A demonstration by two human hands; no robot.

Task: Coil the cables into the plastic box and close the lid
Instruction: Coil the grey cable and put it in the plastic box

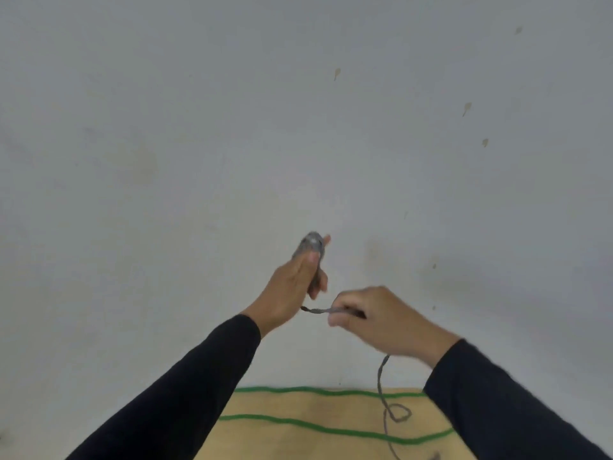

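Left hand grips coiled grey braided cable; right hand pinches its strand mid-frame; green cable crosses tan wooden table at bottom.

Pretty much the whole view is a plain grey-white wall, kinda scuffed, with a few small tan marks around 1 to 2 o'clock and faint smudges near the middle. At 6 o'clock there's a light wooden tabletop. Lighting's flat and even.
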